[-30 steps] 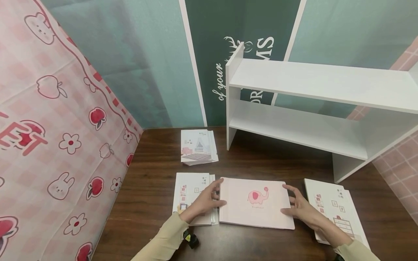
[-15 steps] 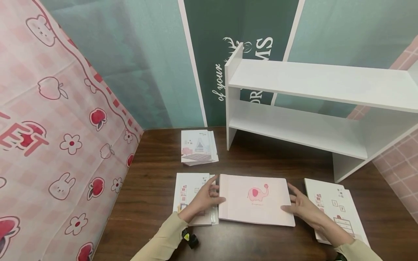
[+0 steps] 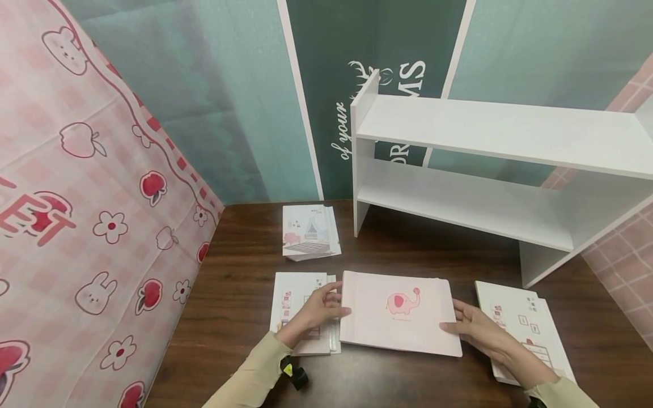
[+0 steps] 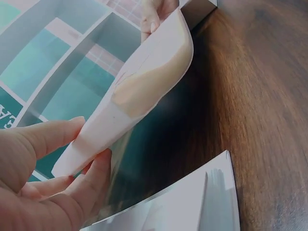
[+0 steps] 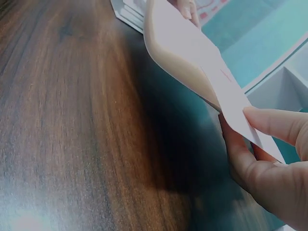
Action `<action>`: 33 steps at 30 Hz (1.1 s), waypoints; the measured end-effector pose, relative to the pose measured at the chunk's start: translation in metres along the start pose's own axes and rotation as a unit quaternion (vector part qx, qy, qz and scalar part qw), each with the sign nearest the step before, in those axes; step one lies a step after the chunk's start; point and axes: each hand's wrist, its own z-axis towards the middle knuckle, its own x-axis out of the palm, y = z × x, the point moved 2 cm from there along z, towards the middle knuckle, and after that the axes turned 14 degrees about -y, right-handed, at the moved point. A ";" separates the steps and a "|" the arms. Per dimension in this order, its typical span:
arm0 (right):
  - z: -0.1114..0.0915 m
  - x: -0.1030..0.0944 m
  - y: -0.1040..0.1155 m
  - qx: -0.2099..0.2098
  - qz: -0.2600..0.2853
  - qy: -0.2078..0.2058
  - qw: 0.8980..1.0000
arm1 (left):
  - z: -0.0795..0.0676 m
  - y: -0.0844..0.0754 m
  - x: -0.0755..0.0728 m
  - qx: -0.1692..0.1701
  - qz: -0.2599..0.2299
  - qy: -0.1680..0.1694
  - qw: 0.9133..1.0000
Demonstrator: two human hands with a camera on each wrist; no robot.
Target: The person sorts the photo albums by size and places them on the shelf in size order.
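Observation:
A pink elephant-cover book (image 3: 398, 313), wider than tall, is held between both hands, raised off the tabletop as the wrist views show. At its left edge the left hand (image 3: 316, 310) grips it, thumb on the cover and fingers beneath. The right hand (image 3: 482, 333) pinches the opposite edge, its thumb (image 5: 274, 122) on top and fingers underneath. In the left wrist view the book's (image 4: 139, 91) pages show between the covers, and it bends a little. Under the left hand lies a stack of white books (image 3: 298, 289), partly covered by the hand.
Behind stands a white two-tier shelf (image 3: 490, 124). Another stack of white books (image 3: 306, 229) lies farther back on the dark wooden table (image 3: 245, 249). To the right, more white books (image 3: 510, 306) lie partly under the right forearm. A pink patterned cloth (image 3: 102, 226) hangs at left.
The book has risen off the table slightly, and the fingers of both hands have moved under its edges. The stacks and shelf stay where they were.

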 end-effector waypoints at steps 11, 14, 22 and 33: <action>-0.005 -0.001 0.007 0.002 0.021 0.012 1.000 | 0.002 -0.002 -0.005 -0.001 0.019 0.027 0.999; -0.005 -0.001 0.008 -0.003 0.019 0.007 1.000 | 0.002 -0.006 -0.007 0.008 0.027 0.031 0.999; -0.007 -0.004 0.013 -0.014 0.015 -0.001 1.000 | 0.003 -0.010 -0.008 0.004 -0.026 0.038 0.999; -0.008 -0.006 0.022 -0.014 -0.013 -0.021 1.000 | 0.006 -0.015 -0.009 0.011 -0.052 0.017 0.998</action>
